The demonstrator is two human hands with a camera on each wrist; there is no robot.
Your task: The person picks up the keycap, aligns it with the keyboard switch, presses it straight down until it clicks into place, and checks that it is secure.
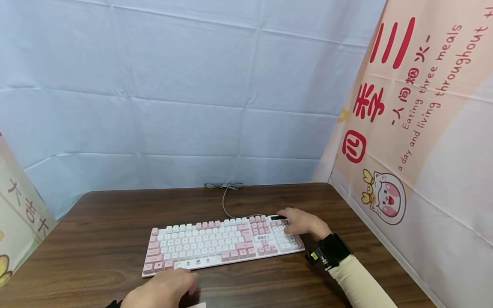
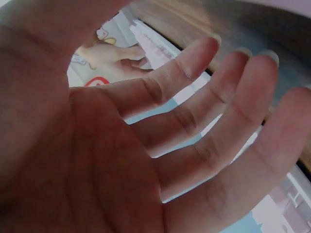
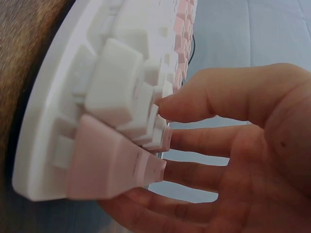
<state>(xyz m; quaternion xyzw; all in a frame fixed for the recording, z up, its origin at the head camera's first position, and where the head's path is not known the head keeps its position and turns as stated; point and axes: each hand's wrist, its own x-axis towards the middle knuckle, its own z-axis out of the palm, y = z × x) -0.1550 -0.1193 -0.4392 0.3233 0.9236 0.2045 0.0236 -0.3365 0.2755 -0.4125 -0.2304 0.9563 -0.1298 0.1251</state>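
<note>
A white and pink keyboard (image 1: 208, 244) lies on the table, slightly turned. Along its front row, small dark key mounts (image 1: 198, 262) show uncovered. My left hand (image 1: 163, 288) is at the keyboard's front left corner; in the left wrist view its fingers (image 2: 204, 116) are loosely bent with nothing between them. Just below this hand, a pale pink piece (image 1: 199, 305) shows at the frame's bottom edge. My right hand (image 1: 302, 221) rests over the number pad end. In the right wrist view its thumb (image 3: 194, 94) touches the white keys, while the other fingers reach along the right end.
The keyboard's grey cable (image 1: 224, 201) runs back to a tied bundle (image 1: 223, 185) at the table's far edge. A pale blue cloth (image 1: 185, 94) hangs behind the brown table (image 1: 104, 235). Printed cloths flank it, the right one (image 1: 420, 119) bearing red lettering.
</note>
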